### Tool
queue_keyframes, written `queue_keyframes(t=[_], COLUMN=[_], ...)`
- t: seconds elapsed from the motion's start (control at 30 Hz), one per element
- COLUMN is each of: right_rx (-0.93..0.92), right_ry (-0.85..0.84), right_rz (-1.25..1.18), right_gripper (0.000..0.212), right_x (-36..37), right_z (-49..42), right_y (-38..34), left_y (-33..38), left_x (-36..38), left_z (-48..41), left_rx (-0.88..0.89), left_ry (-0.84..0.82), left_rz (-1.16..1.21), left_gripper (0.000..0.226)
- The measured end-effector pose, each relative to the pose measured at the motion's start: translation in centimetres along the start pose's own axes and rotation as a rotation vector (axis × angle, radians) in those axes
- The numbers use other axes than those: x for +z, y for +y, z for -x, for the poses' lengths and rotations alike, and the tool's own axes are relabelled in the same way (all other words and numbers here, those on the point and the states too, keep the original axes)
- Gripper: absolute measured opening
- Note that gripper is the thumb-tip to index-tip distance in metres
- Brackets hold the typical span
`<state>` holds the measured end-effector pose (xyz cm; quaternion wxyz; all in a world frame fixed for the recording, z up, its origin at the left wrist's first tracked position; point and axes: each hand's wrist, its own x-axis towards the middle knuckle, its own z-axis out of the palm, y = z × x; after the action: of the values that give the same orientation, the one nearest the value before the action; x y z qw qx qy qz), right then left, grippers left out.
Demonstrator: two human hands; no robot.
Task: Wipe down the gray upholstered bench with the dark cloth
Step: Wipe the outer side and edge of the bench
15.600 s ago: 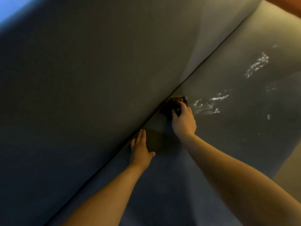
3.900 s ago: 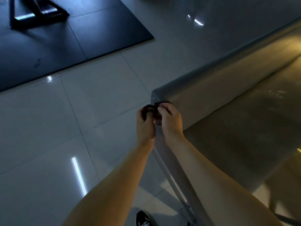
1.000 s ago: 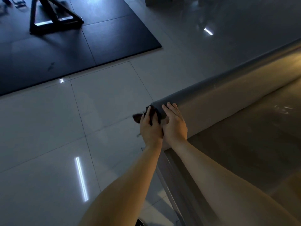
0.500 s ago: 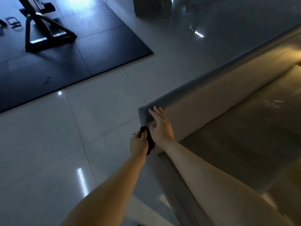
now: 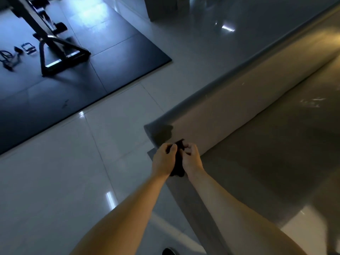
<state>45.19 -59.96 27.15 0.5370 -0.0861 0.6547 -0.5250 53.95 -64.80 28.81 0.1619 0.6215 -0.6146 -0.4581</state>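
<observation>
The gray upholstered bench runs from the centre to the upper right, its backrest end at the middle of the view. A damp dark patch marks the backrest's corner. The dark cloth hangs bunched between both hands, just in front of that corner. My left hand grips the cloth's left side with curled fingers. My right hand pinches its right side. White smears show on the seat farther right.
Glossy pale floor tiles lie to the left. A black mat at the upper left carries a black metal equipment frame and small gear. A dark shoe tip shows at the bottom edge.
My right hand has left the backrest's top corner and come down to the cloth. Both hands now hold the cloth a little lower, off the bench. A damp patch is left on the corner.
</observation>
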Motion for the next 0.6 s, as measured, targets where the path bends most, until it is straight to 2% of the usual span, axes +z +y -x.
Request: queue_keyframes(t=[0.07,0.2,0.27,0.33,0.4,0.47,0.6], right_rx=[-0.024,-0.097,-0.184,-0.267,-0.340,-0.410,-0.395], right_ry=[0.099,0.231,0.223,0.170,0.168,0.259,0.431], right_rz=[-0.003,-0.142,-0.178,-0.141,-0.045,-0.001,-0.113], right_gripper=[0.006,0.011,0.010,0.015,0.021,0.022,0.033], right_x=[0.2,2.4,4.2,6.0,7.5,8.3,9.1], right_z=[-0.5,-1.8,-2.8,-4.0,-5.2,-6.4,-7.6], right_y=[-0.5,-2.0,-3.0,-3.3,-2.7,-1.2,1.8], left_y=[0.0,-1.3,-2.1,-2.6,-2.6,-3.2,-5.5], left_x=[-1.2,-3.1,-3.6,-3.8,-3.6,-3.4,-3.1], left_z=[-0.8,-3.7,-6.0,-8.2,-9.2,-9.9,-11.4], left_rx=[0.126,0.366,0.422,0.510,0.554,0.584,0.735], left_ry=[0.041,0.198,0.245,0.203,0.153,0.170,0.204], left_rz=[-0.298,-0.416,-0.506,-0.609,-0.621,-0.623,-0.541], left_gripper=[0.031,0.031,0.042,0.052,0.063,0.066,0.054])
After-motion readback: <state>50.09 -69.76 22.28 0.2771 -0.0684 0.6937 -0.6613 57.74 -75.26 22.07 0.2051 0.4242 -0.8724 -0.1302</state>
